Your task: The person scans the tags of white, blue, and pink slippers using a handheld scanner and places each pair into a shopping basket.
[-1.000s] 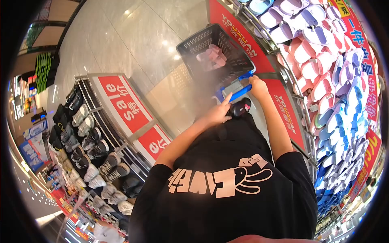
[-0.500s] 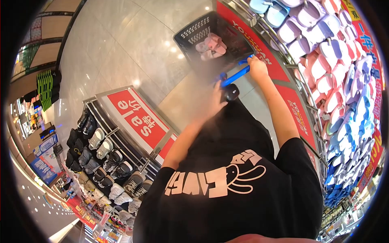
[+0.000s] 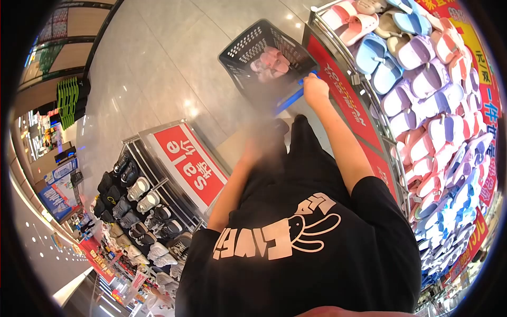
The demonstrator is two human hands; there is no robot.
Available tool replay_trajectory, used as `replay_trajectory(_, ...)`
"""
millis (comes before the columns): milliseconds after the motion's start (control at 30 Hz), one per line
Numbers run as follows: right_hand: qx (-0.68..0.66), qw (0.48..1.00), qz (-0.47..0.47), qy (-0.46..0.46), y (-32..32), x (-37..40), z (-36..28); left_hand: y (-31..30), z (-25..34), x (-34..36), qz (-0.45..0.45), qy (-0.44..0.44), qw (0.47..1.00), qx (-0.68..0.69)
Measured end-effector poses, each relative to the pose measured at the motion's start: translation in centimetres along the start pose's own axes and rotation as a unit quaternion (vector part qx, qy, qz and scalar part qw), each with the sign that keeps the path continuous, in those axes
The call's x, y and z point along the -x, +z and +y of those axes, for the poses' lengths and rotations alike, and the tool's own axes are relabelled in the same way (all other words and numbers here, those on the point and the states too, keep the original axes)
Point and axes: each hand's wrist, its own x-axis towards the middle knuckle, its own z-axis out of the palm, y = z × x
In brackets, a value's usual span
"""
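Note:
My right hand (image 3: 315, 90) is closed around one end of the blue handle (image 3: 290, 100) of a dark grey shopping basket (image 3: 238, 67). A pair of pink slippers (image 3: 273, 61) lies inside the basket. My left hand (image 3: 257, 143) hangs lower, near my dark trousers and apart from the handle as far as I can see. A hazy smear over the view hides its fingers.
Racks of colourful slippers (image 3: 422, 79) run along my right, above a red panel (image 3: 338, 90). On my left stands a rack of sneakers (image 3: 140, 211) with a red sale sign (image 3: 191, 164). Tiled floor (image 3: 174, 68) stretches ahead between them.
My left hand has come off the blue handle and dropped back toward my body. The right hand keeps its grip. The slipper racks and sale sign have shifted in view.

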Motion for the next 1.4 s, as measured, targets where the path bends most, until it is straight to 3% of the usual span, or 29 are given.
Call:
replay_trajectory(33,-0.008,1.000,-0.003,0.001,-0.3,-1.2,-0.9,-0.5,0.2,-0.6,0.005,0.000,1.000,-0.019)
replay_trajectory(100,-0.019,1.000,-0.015,0.005,-0.9,-3.4,-2.6,-1.6,0.5,-1.9,0.011,-0.024,0.991,0.133)
replay_trajectory(233,-0.027,0.999,-0.026,0.020,-1.4,-7.9,-6.0,-6.6,1.9,-5.4,0.008,-0.076,0.996,0.044)
replay_trajectory(267,-0.021,0.999,-0.028,0.027,-1.3,-8.9,-6.9,-7.4,0.8,-6.6,0.041,-0.032,0.992,0.115)
replay_trajectory(333,-0.012,0.999,-0.025,0.039,-1.8,-10.8,-8.5,-10.3,3.3,-8.4,0.066,-0.076,0.948,0.301)
replay_trajectory(367,-0.007,0.999,-0.021,0.031,-1.9,-11.2,-9.4,-11.9,4.1,-9.4,0.061,-0.072,0.949,0.301)
replay_trajectory(433,-0.004,0.999,-0.011,0.033,-2.3,-12.3,-11.2,-15.1,4.6,-12.1,0.003,-0.063,0.874,0.483)
replay_trajectory(500,-0.005,0.999,-0.006,0.054,-2.6,-12.9,-13.0,-17.9,4.2,-14.7,-0.006,-0.070,0.905,0.419)
replay_trajectory(567,-0.003,0.998,-0.012,0.067,-2.9,-13.2,-14.7,-20.2,2.7,-17.2,-0.009,0.031,0.975,0.219)
replay_trajectory(667,-0.023,0.994,-0.037,0.100,-3.7,-13.5,-17.4,-23.7,1.9,-20.4,-0.008,0.049,0.997,0.059)
replay_trajectory(800,-0.081,0.986,-0.052,0.136,-3.4,-15.2,-20.0,-27.5,3.7,-24.2,-0.009,-0.016,0.997,0.071)
replay_trajectory(833,-0.083,0.984,-0.047,0.149,-3.2,-16.0,-20.2,-27.9,3.9,-25.9,0.024,-0.034,0.989,0.142)
replay_trajectory(967,-0.117,0.983,-0.035,0.135,-3.5,-18.5,-21.0,-30.3,4.8,-31.4,0.017,-0.019,0.990,0.138)
replay_trajectory(1033,-0.125,0.982,-0.016,0.138,-4.2,-20.6,-21.0,-30.9,5.3,-34.6,-0.013,-0.018,0.976,0.217)
replay_trajectory(1400,-0.208,0.956,-0.022,0.203,-11.1,-32.4,-16.0,-31.5,16.4,-49.5,-0.043,-0.030,0.984,0.171)
